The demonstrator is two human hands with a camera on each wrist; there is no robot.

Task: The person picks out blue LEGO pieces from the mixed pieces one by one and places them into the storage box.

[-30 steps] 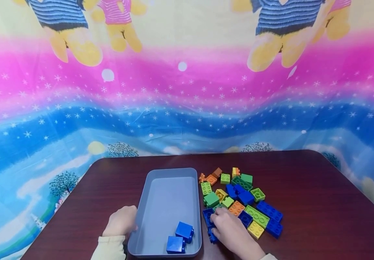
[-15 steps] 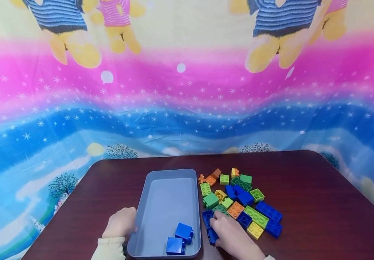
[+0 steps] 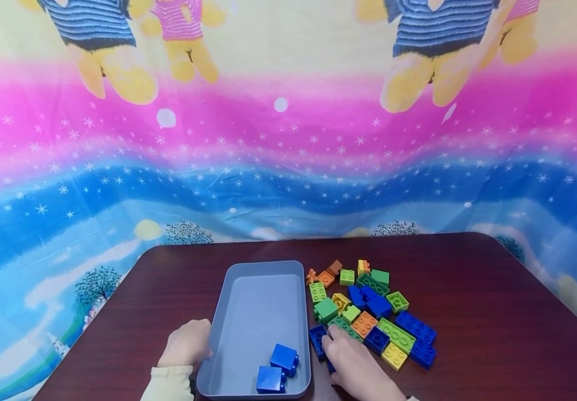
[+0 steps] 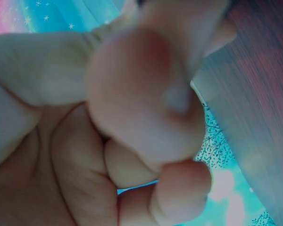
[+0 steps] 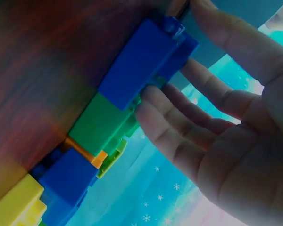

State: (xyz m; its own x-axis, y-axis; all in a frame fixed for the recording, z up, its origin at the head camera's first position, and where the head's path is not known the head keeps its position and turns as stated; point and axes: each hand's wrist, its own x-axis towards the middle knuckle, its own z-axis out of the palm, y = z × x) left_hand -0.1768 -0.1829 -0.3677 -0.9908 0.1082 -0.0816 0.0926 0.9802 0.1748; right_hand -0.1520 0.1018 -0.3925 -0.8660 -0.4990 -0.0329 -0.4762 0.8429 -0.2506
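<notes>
My left hand (image 3: 186, 346) lies at the left wall of a grey tray (image 3: 254, 274), knuckles up, right at the rim. In the left wrist view its fingers (image 4: 181, 193) are curled behind the thumb, and nothing shows in the palm. Two blue bricks (image 3: 277, 367) lie in the tray's near right corner. Right of the tray my right hand (image 3: 356, 362) pinches a blue brick (image 5: 139, 63), long fingers at one end and thumb near the other. From the head view this brick is mostly hidden under the hand. Another blue brick (image 3: 318, 341) lies by its fingertips.
A loose pile of bricks spreads right of the tray, including an orange brick (image 3: 365, 322), a lime brick (image 3: 396, 334), a yellow brick (image 3: 394, 355) and a green brick (image 3: 326, 309). The dark table (image 3: 494, 334) ends at a cartoon-printed cloth (image 3: 288, 167).
My right hand has shifted slightly right and toward me with the blue brick beneath it. The blue brick by the fingertips has turned a little, uncovering more of a green one. My left hand stays put.
</notes>
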